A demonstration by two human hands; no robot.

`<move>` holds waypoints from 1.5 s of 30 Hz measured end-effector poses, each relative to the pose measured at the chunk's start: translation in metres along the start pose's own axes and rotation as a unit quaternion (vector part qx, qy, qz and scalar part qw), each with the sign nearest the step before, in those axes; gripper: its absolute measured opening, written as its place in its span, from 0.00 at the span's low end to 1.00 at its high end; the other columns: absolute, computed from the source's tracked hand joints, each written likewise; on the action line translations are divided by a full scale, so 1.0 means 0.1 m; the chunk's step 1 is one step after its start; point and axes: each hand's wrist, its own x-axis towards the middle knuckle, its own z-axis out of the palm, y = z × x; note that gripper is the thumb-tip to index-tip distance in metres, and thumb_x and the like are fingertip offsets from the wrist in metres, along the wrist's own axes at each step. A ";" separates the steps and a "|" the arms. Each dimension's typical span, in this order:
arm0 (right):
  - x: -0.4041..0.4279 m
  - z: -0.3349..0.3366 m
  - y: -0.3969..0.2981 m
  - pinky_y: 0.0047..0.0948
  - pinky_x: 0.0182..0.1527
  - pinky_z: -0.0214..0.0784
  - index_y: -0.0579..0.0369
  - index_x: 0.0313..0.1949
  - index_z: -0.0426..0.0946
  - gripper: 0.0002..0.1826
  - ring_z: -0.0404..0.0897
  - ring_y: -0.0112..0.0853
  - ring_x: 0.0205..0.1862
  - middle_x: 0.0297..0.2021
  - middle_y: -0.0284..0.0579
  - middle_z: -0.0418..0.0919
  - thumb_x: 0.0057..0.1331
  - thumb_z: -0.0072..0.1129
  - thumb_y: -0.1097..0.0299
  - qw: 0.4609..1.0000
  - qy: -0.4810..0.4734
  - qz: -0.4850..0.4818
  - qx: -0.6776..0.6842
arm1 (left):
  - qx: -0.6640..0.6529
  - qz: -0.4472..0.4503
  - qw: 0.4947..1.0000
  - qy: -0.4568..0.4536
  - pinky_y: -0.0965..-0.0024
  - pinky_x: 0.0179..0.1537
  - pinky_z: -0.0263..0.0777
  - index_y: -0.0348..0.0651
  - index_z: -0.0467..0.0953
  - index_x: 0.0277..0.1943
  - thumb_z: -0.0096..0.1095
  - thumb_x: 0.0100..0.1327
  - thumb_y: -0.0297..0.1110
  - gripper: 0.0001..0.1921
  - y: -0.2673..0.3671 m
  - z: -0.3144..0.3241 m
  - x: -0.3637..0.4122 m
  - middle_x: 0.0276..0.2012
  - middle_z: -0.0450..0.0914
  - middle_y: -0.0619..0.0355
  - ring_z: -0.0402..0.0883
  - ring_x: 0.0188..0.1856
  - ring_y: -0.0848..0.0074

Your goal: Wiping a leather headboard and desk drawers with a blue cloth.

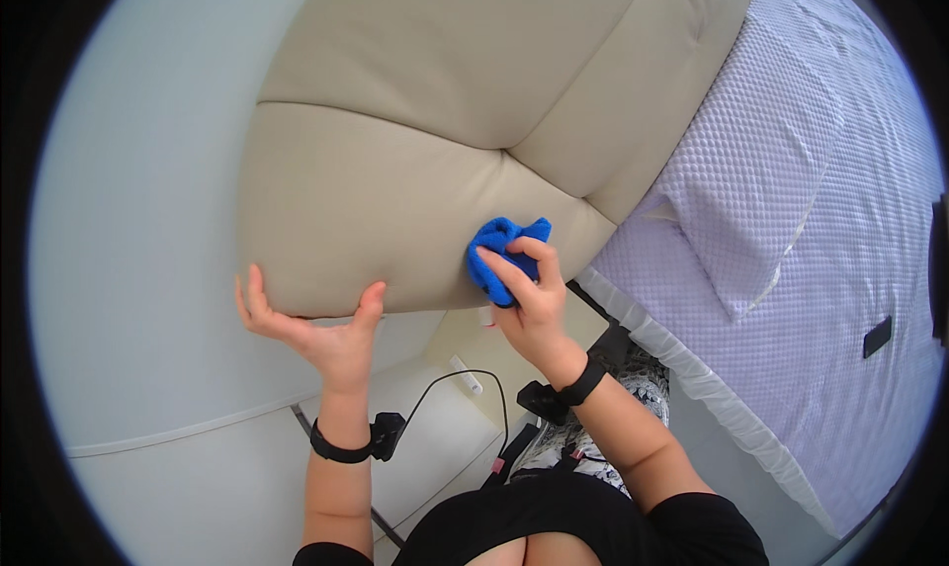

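Observation:
A beige, leather-like padded headboard with seams and tufted creases fills the upper middle. My left hand grips its near end, thumb on the padded face and fingers spread around the side by the wall. A bunched blue cloth is in my right hand, pressed against the headboard near its lower right edge. Part of the cloth is hidden under my fingers.
To the right is a bed with a lilac quilted cover and ruffled white edge. A matching pillow leans against the headboard, and a dark phone-like object lies on the cover. A white remote-like object sits below my hands. A black cable loops between my forearms.

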 end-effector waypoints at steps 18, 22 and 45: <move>0.60 0.05 0.38 0.28 0.30 0.66 0.47 0.42 0.84 0.23 0.70 0.34 0.33 0.36 0.38 0.67 0.43 0.61 0.78 0.979 0.059 -0.140 -0.137 | -0.036 0.001 0.999 -0.011 0.54 0.63 0.60 0.44 0.44 0.70 0.77 0.47 0.33 0.53 0.00 -0.01 -0.05 0.64 0.54 0.47 0.60 0.64 0.60; 0.51 0.00 0.31 0.31 0.37 0.68 0.53 0.46 0.81 0.25 0.71 0.38 0.37 0.37 0.43 0.67 0.43 0.61 0.77 0.999 0.032 -0.041 -0.009 | -0.025 0.036 0.999 -0.013 0.54 0.62 0.61 0.44 0.43 0.69 0.77 0.47 0.37 0.53 -0.11 0.00 -0.03 0.63 0.55 0.47 0.60 0.64 0.60; 0.63 0.15 -0.12 0.41 0.47 0.64 0.54 0.44 0.68 0.31 0.65 0.43 0.47 0.43 0.45 0.63 0.43 0.76 0.61 0.977 0.005 0.206 0.049 | 0.004 0.093 0.994 0.055 0.52 0.59 0.64 0.41 0.44 0.68 0.68 0.52 0.64 0.53 -0.19 0.11 -0.06 0.62 0.57 0.47 0.63 0.61 0.60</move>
